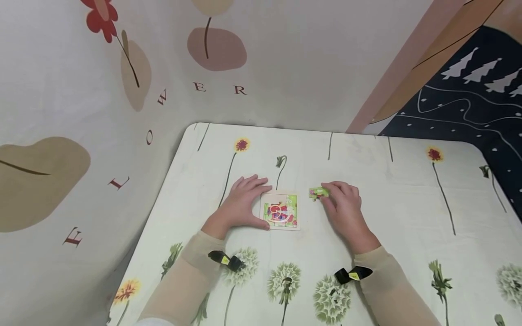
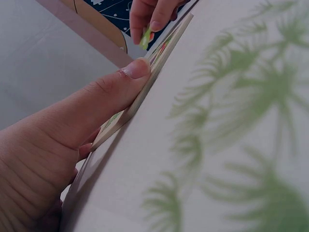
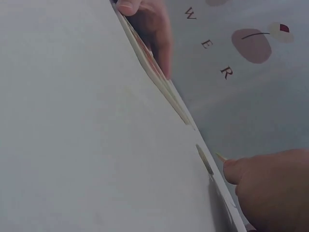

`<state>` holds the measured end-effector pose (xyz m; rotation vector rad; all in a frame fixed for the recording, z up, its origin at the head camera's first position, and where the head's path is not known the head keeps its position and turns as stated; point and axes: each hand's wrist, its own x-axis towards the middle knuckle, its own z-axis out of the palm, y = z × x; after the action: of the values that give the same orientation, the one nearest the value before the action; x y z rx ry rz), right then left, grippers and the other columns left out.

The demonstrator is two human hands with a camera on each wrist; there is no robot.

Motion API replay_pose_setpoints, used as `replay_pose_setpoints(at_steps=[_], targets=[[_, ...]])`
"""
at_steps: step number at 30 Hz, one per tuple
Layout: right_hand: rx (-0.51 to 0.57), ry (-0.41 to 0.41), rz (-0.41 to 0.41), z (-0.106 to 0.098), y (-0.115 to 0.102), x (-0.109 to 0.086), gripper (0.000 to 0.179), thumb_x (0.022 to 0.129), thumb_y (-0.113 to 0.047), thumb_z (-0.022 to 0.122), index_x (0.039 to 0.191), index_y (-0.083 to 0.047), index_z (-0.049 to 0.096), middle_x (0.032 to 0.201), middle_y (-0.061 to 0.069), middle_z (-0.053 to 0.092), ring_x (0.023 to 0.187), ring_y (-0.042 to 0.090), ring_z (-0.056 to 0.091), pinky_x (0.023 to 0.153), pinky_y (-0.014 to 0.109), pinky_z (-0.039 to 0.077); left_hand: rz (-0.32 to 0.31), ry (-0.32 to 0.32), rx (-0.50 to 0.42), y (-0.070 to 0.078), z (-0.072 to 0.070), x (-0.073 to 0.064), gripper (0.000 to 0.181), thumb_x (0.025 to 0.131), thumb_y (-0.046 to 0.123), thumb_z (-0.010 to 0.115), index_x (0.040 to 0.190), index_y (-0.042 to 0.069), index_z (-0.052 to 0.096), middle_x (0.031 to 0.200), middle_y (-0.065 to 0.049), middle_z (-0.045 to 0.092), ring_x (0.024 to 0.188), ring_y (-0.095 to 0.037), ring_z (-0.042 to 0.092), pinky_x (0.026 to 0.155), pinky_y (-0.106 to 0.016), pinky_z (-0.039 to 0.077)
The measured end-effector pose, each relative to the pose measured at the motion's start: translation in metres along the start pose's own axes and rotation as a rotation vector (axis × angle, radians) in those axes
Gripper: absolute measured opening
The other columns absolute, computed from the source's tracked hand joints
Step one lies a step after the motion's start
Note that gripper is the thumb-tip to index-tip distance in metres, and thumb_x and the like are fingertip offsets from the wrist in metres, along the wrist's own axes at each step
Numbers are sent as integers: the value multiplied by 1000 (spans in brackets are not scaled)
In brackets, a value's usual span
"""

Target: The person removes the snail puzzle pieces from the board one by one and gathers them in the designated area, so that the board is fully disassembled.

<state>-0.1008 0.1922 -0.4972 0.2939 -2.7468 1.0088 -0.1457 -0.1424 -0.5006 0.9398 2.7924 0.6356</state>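
A small square wooden puzzle board (image 1: 268, 199) lies flat on the table, its picture partly filled in red and green, with a pale bare patch at the upper left. My left hand (image 1: 240, 203) holds it at its left side, thumb at the near corner and forefinger at the far one. In the left wrist view the thumb (image 2: 111, 92) presses at the board's edge. To the right of the board, my right hand (image 1: 344, 208) pinches a green puzzle piece (image 1: 316, 193) between thumb and fingers. Only a thin edge of that piece (image 3: 221, 157) shows in the right wrist view.
The white table (image 1: 391, 208) is printed with dandelions and yellow flowers. Behind it and to the left hangs a pale cloth (image 1: 285, 81) with letters and leaf shapes; a dark blue panel (image 1: 456, 108) with white trees stands at the right.
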Motion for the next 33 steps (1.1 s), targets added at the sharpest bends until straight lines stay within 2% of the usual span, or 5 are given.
replay_pose_setpoints(at_steps=[11,21,33], targets=[[-17,-27,79,-15,14,-7,33,103,-8,71,136,-6,69,138,23,56,133,51,40,106,73,25,-8,-8,-1,1,-2,-1,122,60,76,92,160,18,52,171,-3,37,162,-31,19,130,-56,4],[-26,-42,95,-15,19,-7,31,104,-12,71,134,-7,69,145,24,50,137,54,34,108,75,20,-24,-24,-8,2,-2,0,122,60,75,92,160,19,51,171,-2,36,162,-29,17,130,-53,1],[-33,-72,131,-16,19,-7,33,105,-11,66,138,-7,69,157,25,43,144,55,26,109,75,18,-8,-7,-6,3,-2,1,121,60,73,94,159,18,52,170,-3,38,161,-31,20,130,-56,3]])
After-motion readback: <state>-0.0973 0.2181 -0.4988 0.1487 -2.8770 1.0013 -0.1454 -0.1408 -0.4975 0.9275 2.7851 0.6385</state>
